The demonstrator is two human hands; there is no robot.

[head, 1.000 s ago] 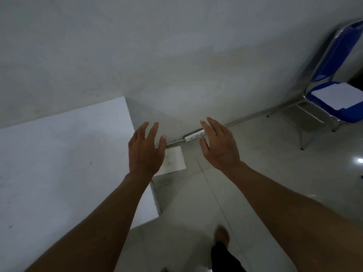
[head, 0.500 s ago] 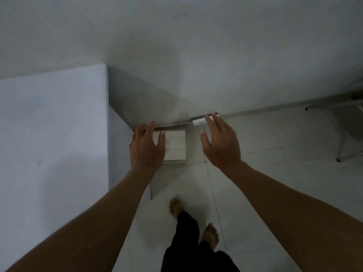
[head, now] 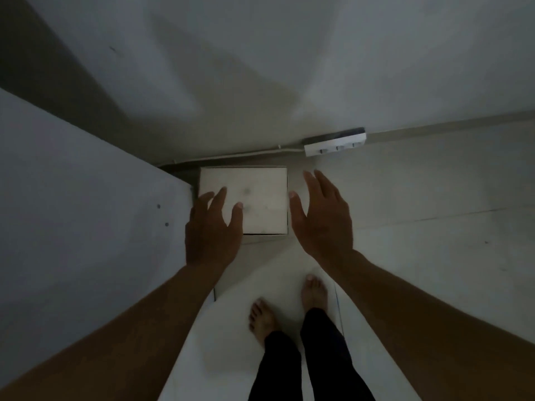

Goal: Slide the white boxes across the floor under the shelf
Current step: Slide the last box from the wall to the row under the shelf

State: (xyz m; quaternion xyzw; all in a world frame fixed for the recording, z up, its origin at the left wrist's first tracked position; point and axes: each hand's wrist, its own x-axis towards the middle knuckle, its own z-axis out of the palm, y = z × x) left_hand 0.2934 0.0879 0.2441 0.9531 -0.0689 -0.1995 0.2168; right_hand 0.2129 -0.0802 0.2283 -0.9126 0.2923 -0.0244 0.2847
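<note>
Between two spread, empty hands, left hand (head: 212, 231) and right hand (head: 322, 218), a white box (head: 254, 198) is sitting on smooth floor tile (head: 419, 198) beside the shelf (head: 86, 212); likely stiff, light, gliding easily if pushed at its side walls.

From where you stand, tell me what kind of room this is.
Likely a plain indoor room, perhaps an office or storeroom: pale glossy floor tiles, a bare white painted wall, a white power strip lying at its base, and a square white box beside a white shelf top.

Bare forearms, bare feet (head: 314, 290), and dark trousers (head: 318, 360) on the person.
</note>
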